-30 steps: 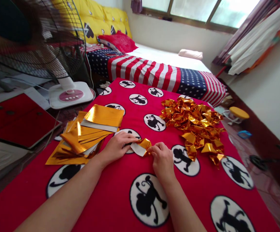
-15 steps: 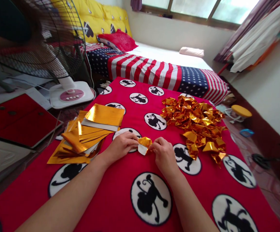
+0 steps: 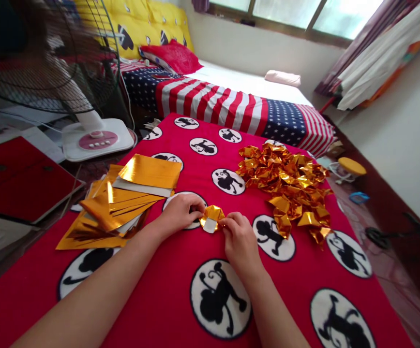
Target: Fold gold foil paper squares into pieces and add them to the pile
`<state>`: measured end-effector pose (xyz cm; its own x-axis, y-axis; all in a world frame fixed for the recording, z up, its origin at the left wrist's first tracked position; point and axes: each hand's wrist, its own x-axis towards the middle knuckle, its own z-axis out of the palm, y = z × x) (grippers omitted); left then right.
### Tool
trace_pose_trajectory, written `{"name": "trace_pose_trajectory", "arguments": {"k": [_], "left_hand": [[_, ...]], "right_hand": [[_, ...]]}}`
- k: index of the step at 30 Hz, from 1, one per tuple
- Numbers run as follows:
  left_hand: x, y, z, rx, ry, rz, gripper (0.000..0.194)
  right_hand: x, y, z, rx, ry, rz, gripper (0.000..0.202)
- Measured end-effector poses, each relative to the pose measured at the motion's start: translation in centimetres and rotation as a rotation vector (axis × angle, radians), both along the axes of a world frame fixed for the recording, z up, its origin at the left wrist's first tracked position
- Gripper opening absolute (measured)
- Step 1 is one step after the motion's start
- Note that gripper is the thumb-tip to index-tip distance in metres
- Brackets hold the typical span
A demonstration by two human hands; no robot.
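Between my two hands lies a small piece of gold foil paper, partly folded, with a pale patch of its underside showing toward me. My left hand pinches its left edge between thumb and fingers. At its right edge, the fingertips of my right hand are closed on the paper. A loose stack of flat gold foil sheets sits to the left of my left hand. Over on the right is a heap of folded gold foil pieces.
The red cloth with monkey circles covers the surface under my hands. A running fan stands at the left. Behind is a bed with a flag-patterned cover. A yellow-topped stool is on the floor at right.
The foil's middle now looks more spread out, with both hands still at its sides. My left fingers have shifted slightly on its edge. The whole view has moved a little.
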<state>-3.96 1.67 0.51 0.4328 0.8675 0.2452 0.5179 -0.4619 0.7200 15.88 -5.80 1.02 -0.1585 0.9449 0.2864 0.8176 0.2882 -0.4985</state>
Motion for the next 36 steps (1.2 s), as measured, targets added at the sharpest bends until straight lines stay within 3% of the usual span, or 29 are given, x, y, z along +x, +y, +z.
{"name": "trace_pose_trajectory", "arguments": {"k": [7, 14, 17, 26, 36], "left_hand": [[0.0, -1.1, 0.2, 0.073, -0.084, -0.092, 0.015], [-1.0, -2.0, 0.7, 0.058, -0.038, -0.197, 0.032], [-1.3, -2.1, 0.8, 0.043, -0.037, -0.215, 0.029], [-0.6, -1.8, 0.0, 0.068, -0.106, -0.173, 0.014], [0.2, -1.1, -0.8, 0.048, -0.112, 0.005, 0.007]], "right_hand": [[-0.2, -0.9, -0.1, 0.005, 0.077, -0.012, 0.021], [-0.4, -1.0, -0.4, 0.046, 0.039, -0.033, 0.016], [-0.5, -0.9, -0.6, 0.074, 0.04, -0.045, 0.014], [-0.4, -0.7, -0.9, 0.103, 0.076, -0.04, 0.013], [-0.3, -0.1, -1.4, 0.073, 0.185, -0.139, 0.01]]}}
